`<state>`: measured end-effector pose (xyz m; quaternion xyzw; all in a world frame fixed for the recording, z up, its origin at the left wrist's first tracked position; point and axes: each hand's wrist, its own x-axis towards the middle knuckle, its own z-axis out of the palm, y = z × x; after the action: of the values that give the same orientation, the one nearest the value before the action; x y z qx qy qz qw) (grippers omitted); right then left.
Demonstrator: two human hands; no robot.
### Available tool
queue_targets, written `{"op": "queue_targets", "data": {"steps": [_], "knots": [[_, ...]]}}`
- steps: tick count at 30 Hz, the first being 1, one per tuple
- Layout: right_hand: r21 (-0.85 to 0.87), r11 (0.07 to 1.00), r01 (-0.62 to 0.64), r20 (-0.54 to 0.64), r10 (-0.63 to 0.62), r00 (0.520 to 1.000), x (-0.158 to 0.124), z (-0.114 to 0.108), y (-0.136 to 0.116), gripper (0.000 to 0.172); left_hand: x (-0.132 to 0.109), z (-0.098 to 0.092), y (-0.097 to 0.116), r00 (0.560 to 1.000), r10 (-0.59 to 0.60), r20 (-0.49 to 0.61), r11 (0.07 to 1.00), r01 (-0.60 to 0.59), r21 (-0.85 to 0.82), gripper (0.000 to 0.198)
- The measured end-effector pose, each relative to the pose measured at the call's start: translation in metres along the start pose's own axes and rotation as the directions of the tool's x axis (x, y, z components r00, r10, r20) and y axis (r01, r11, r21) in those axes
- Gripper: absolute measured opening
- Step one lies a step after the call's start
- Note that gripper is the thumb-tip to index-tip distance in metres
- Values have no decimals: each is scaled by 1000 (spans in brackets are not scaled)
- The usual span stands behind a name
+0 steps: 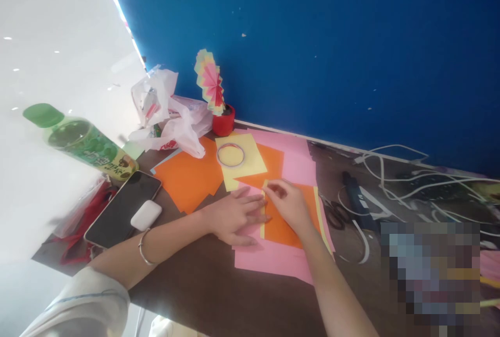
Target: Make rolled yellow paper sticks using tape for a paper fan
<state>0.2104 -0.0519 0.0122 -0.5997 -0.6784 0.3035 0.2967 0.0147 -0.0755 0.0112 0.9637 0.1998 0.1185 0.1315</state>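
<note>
My left hand (236, 217) lies flat with its fingers spread on pink paper (269, 261), fingertips at the left edge of an orange sheet. That orange sheet (287, 230) has yellow strips along its left and right sides and rests on the pink paper. My right hand (287, 201) is over the orange sheet, thumb and forefinger pinched at the top of its left yellow strip (263, 222). A yellow square (250, 157) with a thin ring (230, 166) on it lies behind my hands. More orange paper (191, 175) is to the left.
A green bottle (89, 144), a phone (121, 212) and a white case (146, 215) are left. Plastic bags (164, 113) and a red pot (224, 122) with a folded paper fan (211, 79) stand behind. Scissors (336, 214) and white cables (398, 186) lie right.
</note>
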Motion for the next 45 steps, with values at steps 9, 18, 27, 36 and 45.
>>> {"op": "queue_targets", "data": {"steps": [9,18,27,36,45], "knots": [[24,999,37,-42,-36,998,3,5,2,19,1,-3,1,1000,-3,-15,1000,3,-9,63],[-43,999,-9,-39,7,999,2,6,3,19,2,-3,1,1000,-11,-13,1000,11,-7,63],[-78,997,-13,-62,9,998,1,7,2,21,2,-4,2,1000,-23,0,1000,23,-9,63],[-143,989,-23,-92,10,996,1,10,1,19,2,-3,2,1000,-24,7,1000,24,-9,65],[-204,977,-62,-182,24,983,5,14,4,25,2,-3,1,1000,-8,-14,1000,8,-15,62]]}}
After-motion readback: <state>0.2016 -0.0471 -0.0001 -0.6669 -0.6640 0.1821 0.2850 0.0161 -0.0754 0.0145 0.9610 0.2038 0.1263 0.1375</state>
